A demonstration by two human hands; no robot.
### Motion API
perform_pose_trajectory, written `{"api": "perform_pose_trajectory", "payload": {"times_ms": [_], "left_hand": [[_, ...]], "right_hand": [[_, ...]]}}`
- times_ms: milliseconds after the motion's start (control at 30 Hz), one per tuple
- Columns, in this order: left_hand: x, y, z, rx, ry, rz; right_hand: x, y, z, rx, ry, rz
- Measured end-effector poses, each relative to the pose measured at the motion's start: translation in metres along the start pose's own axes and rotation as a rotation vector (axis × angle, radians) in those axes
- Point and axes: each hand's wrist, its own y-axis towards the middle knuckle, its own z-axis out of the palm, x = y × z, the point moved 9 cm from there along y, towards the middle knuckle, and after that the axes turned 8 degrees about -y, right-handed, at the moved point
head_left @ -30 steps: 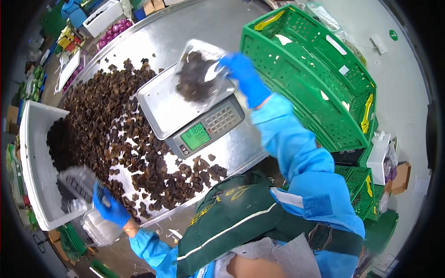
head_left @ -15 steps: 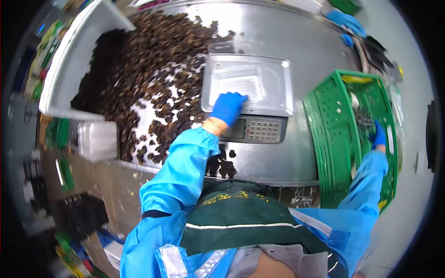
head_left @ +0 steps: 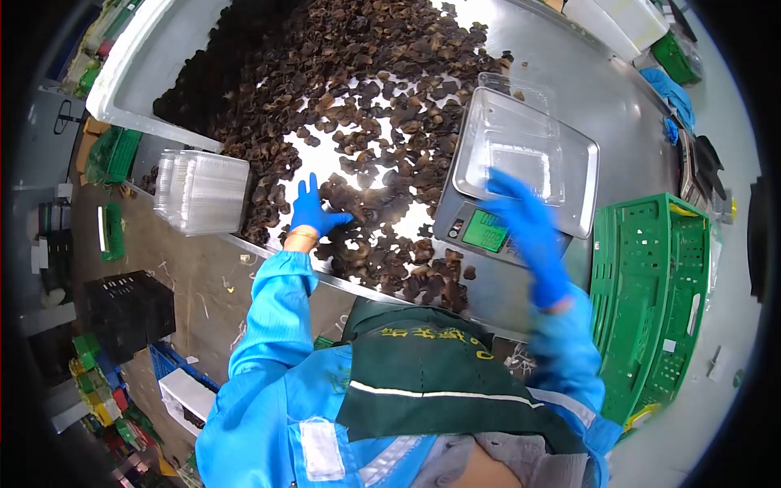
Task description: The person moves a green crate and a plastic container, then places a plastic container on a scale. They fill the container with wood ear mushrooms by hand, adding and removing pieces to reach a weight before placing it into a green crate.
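Loose dark brown, curled pieces that look like wood ear mushrooms point(head_left: 358, 146) cover the left of the metal table. My left hand point(head_left: 316, 213), in a blue glove, rests at their near edge with fingers spread, holding nothing. To its right is a digital scale point(head_left: 455, 213) with a lit green display and a metal tray point(head_left: 579, 183). An opened clear plastic box point(head_left: 521, 167) lies on the tray, its lid reaching past the far edge. My right hand point(head_left: 533, 240), also gloved, is motion-blurred above the scale's front, fingers stretched toward the box; nothing shows in it.
Stacked clear plastic boxes point(head_left: 202, 193) stand at the table's left edge. Behind them a large white bin point(head_left: 134, 102) lies tipped, with mushrooms spilling out. Green crates point(head_left: 630, 276) stand on the right. More mushroom pieces lie along the near table edge point(head_left: 358, 286).
My left hand has moved from the scale tray left onto the mushrooms. My right hand has left the green crate and come over the scale. The view has shifted, and the display now shows lit green.
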Motion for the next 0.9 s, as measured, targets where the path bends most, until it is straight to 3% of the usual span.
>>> {"api": "perform_pose_trajectory", "payload": {"times_ms": [33, 67, 133, 200, 267, 333, 367, 400, 467, 533, 667, 700, 733, 800, 900], "left_hand": [[0.025, 0.004, 0.004, 0.015, 0.029, -0.025], [0.035, 0.002, 0.007, 0.053, -0.074, -0.032], [0.034, -0.001, 0.021, -0.021, -0.164, 0.147], [0.004, -0.010, 0.034, 0.051, -0.183, 0.157], [-0.017, -0.002, 0.045, -0.012, -0.303, 0.305], [-0.038, 0.011, 0.058, 0.010, -0.501, 0.413], [-0.042, 0.017, 0.073, 0.112, -0.760, 0.355], [-0.044, 0.025, 0.073, -0.099, -0.400, 0.495], [-0.061, 0.034, 0.072, 0.368, -1.149, 0.255], [-0.080, 0.026, 0.056, 0.324, -1.300, 0.364], [-0.152, 0.010, 0.024, 0.244, -1.049, 0.621], [-0.185, -0.007, 0.015, 0.366, -1.236, 0.552], [-0.214, -0.015, 0.007, 0.268, -1.083, 0.713], [-0.260, -0.017, 0.022, 0.178, -0.938, 0.856], [-0.324, -0.015, 0.065, 0.225, -0.968, 0.926]], "right_hand": [[-0.004, 0.018, 0.052, 0.081, 0.015, 0.080], [-0.018, 0.048, 0.083, -0.047, -0.307, -0.181], [-0.043, 0.095, 0.117, -0.327, -0.893, -0.184], [-0.079, 0.128, 0.129, -0.401, -1.106, 0.041], [-0.095, 0.128, 0.144, -0.484, -1.219, 0.045], [-0.094, 0.126, 0.177, -0.236, -0.934, -0.110], [-0.104, 0.120, 0.191, -0.367, -0.784, -0.280], [-0.096, 0.110, 0.198, -0.400, -0.710, -0.306], [-0.114, 0.123, 0.190, -0.346, -0.301, -0.050], [-0.103, 0.124, 0.183, -0.370, -0.139, -0.058], [-0.037, 0.102, 0.117, -0.509, -0.139, -0.144], [-0.026, 0.097, 0.093, -0.599, -0.217, -0.254], [-0.013, 0.091, 0.068, -0.603, -0.171, -0.275], [-0.001, 0.078, 0.016, -0.656, -0.145, -0.255], [-0.017, 0.069, -0.060, -0.774, -0.160, -0.259]]}}
